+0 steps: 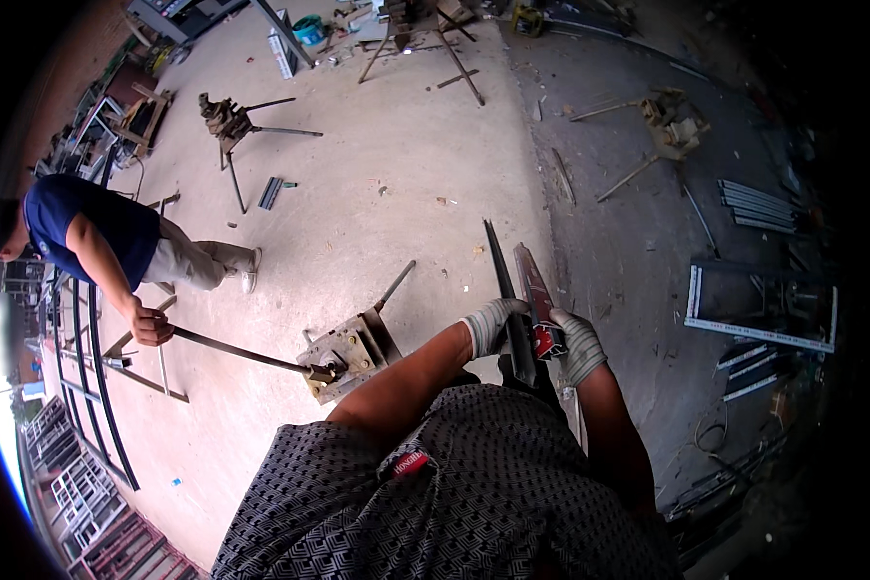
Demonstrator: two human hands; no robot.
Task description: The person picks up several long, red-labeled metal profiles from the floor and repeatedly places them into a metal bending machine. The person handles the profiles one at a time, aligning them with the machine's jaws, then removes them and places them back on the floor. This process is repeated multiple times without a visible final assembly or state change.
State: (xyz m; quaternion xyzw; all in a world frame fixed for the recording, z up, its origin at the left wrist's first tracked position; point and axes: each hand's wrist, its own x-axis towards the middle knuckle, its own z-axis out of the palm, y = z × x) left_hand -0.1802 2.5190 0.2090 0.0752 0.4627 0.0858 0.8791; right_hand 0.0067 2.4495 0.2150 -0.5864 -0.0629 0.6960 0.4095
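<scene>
Concrete floor [358, 213] stretches across a workshop, pale on the left and darker on the right, with 2 tripod stands, 1 on the left [224, 121] and 1 on the right [675, 124], plus 1 teal bucket [309, 30] near the top edge. The wearer has 2 hands in view, both in pale striped gloves, and 2 long metal profiles lie between them, just in front of the waist, pointing away from the body. The left hand [493, 325] grips the dark profile [519, 346], its forearm slanting up and rightward; the right hand [580, 348] grips the red-ended profile [535, 280], its forearm rising from the lower right and leaning inward. Whether the 2 profiles touch near the hands, I cannot tell; their far ends stand apart. To the left, 1 co-worker [101, 232] closes 1 hand [151, 326] around the end of 1 lever bar [242, 351], which reaches 1 bolted metal fixture [362, 350] beside the wearer's left forearm.
</scene>
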